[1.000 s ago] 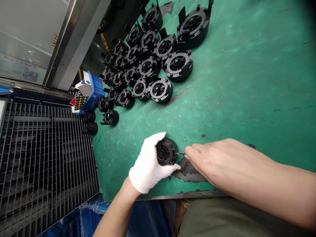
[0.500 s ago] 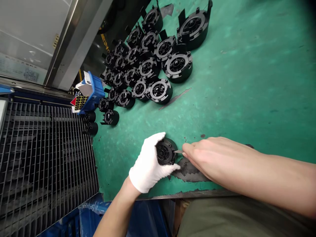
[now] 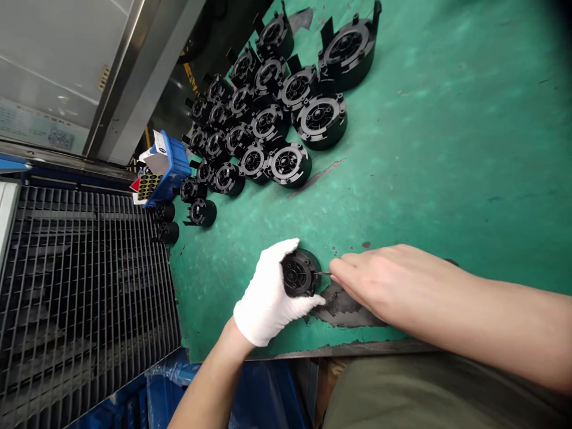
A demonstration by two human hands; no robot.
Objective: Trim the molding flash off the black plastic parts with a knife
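My left hand [image 3: 273, 298], in a white glove, is closed around a round black plastic housing [image 3: 298, 274] near the front edge of the green table. The housing's ribbed, spoked face is turned up toward me. My bare right hand [image 3: 364, 277] pinches a thin metal blade [image 3: 323, 273], and its tip touches the right rim of the housing. Inside the fist the blade's handle is hidden, so its full shape cannot be made out.
Many similar black housings [image 3: 288, 165] stand grouped at the table's back left. A blue bin [image 3: 174, 164] with papers and dotted sticker sheets sits beside a grey metal grate [image 3: 89, 286] on the left. Worn dark patches [image 3: 344, 310] mark the green surface [image 3: 438, 167].
The blade has turned slightly and now shows edge-on, thinner than before. My right hand has shifted very little; my left hand keeps its hold on the housing.
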